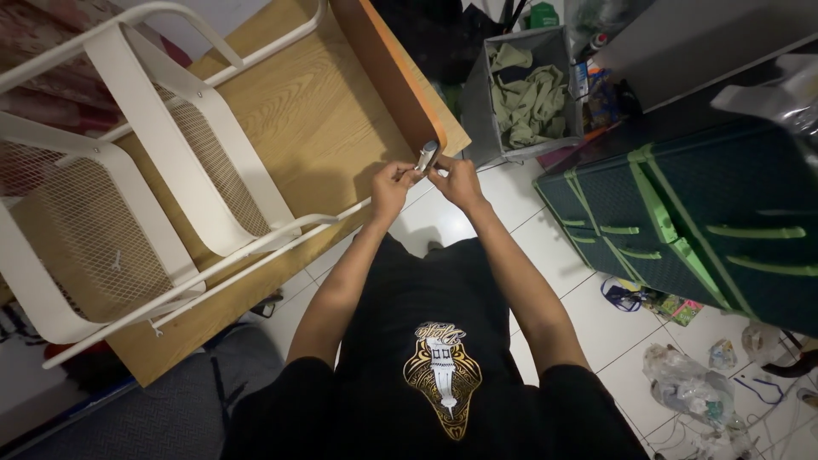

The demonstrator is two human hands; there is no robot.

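My left hand (pixel 392 187) and my right hand (pixel 454 181) meet in front of me, both pinching a small grey cylindrical piece (pixel 426 156) that points up and away. The piece is held just at the near corner of a wooden board (pixel 324 111) that lies tilted on its side. A white metal frame with mesh shelves (pixel 145 204) rests against that board to my left. Whether the grey piece touches the board's orange edge, I cannot tell.
A grey fabric box (pixel 477 102) with green cloth (pixel 532 98) stands on the floor beyond the board. A dark green drawer unit with light green trim (pixel 699 221) lies to my right. Plastic bags and wrappers (pixel 690 392) litter the white tile floor at lower right.
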